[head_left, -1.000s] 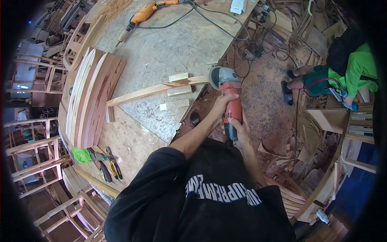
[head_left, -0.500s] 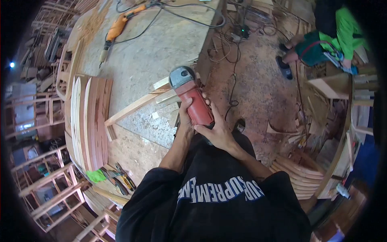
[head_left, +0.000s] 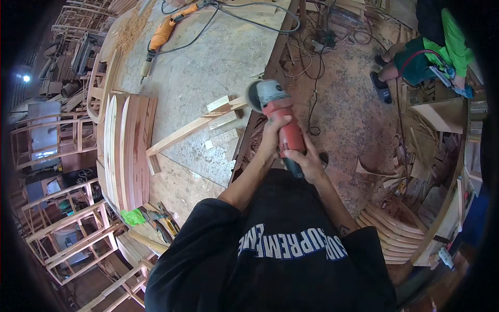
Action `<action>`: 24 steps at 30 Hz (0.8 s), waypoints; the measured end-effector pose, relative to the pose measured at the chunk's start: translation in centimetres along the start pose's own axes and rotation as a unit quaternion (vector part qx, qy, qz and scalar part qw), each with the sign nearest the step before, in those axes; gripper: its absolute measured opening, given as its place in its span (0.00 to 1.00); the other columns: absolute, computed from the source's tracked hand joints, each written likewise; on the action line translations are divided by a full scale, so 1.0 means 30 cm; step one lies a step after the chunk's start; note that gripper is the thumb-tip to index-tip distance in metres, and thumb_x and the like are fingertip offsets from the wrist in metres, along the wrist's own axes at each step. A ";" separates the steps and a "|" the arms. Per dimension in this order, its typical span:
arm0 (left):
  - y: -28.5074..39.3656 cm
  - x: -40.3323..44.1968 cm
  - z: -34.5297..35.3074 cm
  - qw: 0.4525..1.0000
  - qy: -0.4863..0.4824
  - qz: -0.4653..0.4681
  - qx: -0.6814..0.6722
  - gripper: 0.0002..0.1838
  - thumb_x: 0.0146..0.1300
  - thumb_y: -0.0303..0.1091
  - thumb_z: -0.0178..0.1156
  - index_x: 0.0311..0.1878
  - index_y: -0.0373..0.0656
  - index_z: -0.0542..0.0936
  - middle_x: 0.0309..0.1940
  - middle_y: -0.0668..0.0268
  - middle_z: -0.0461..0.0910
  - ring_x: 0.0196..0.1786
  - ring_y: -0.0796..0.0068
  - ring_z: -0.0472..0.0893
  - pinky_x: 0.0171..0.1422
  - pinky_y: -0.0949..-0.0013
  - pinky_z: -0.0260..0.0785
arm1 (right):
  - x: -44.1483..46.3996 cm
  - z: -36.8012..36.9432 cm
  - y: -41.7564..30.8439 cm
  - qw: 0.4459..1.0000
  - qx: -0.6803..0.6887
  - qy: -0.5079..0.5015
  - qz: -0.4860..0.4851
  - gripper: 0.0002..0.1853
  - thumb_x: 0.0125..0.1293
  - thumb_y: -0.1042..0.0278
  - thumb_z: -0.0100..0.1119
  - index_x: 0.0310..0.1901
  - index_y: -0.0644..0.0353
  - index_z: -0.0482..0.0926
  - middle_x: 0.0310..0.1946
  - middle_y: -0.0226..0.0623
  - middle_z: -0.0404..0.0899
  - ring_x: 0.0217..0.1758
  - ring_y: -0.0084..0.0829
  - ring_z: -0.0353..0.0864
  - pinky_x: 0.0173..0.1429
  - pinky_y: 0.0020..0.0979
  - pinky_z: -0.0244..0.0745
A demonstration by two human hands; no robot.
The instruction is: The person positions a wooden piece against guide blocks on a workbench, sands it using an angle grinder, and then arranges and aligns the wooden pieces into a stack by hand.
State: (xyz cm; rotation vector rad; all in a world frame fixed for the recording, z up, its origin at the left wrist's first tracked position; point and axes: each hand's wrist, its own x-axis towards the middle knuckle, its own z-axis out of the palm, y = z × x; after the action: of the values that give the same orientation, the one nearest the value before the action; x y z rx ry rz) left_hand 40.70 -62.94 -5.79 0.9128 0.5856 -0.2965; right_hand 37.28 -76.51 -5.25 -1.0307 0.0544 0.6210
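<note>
Both hands are closed around a red angle grinder with a grey head and a dark rear end. My left hand wraps the body from the left, close behind the head. Farther back, my right hand grips the right side near the rear. The disc at the grinder's left side sits by the end of a long wooden strip at the table edge; whether they touch I cannot tell. Beside that strip lie short wooden blocks.
On the worktable lies an orange power drill with its cord. Curved wooden pieces stand grouped at the left, near pliers and a green cloth. A co-worker in green sits at the upper right. Cables cross the floor.
The grinder has moved right in my hands, and its head has turned so the disc shows at its left side. The surroundings have shifted slightly right in view.
</note>
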 end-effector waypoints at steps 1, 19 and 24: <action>-0.002 -0.005 -0.018 1.000 0.001 0.000 0.001 0.24 0.57 0.43 0.63 0.52 0.40 0.71 0.39 0.60 0.78 0.40 0.69 0.80 0.46 0.66 0.74 | 0.001 0.011 0.000 0.998 -0.058 0.008 -0.030 0.42 0.59 0.66 0.65 0.72 0.58 0.52 0.45 0.40 0.75 0.35 0.27 0.80 0.36 0.27 0.79; 0.081 -0.064 -0.059 0.979 -0.105 0.043 -0.168 0.27 0.57 0.43 0.62 0.56 0.37 0.70 0.41 0.59 0.79 0.42 0.65 0.81 0.50 0.64 0.77 | 0.013 0.130 -0.040 0.953 -0.286 0.024 -0.098 0.50 0.55 0.60 0.70 0.72 0.70 0.50 0.67 0.52 0.62 0.70 0.38 0.64 0.71 0.34 0.60; 0.019 0.008 -0.012 0.983 -0.116 -0.017 -0.145 0.25 0.56 0.44 0.62 0.50 0.34 0.74 0.40 0.57 0.80 0.41 0.65 0.83 0.50 0.63 0.77 | -0.003 0.090 -0.067 0.977 -0.188 0.060 -0.077 0.46 0.55 0.65 0.70 0.71 0.66 0.53 0.63 0.47 0.65 0.65 0.37 0.67 0.69 0.34 0.62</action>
State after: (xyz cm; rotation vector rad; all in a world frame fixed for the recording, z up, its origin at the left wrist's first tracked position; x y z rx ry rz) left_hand 41.03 -62.32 -5.74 0.5786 0.4156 -0.3324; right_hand 37.57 -75.06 -2.21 -1.4242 -0.0400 0.4340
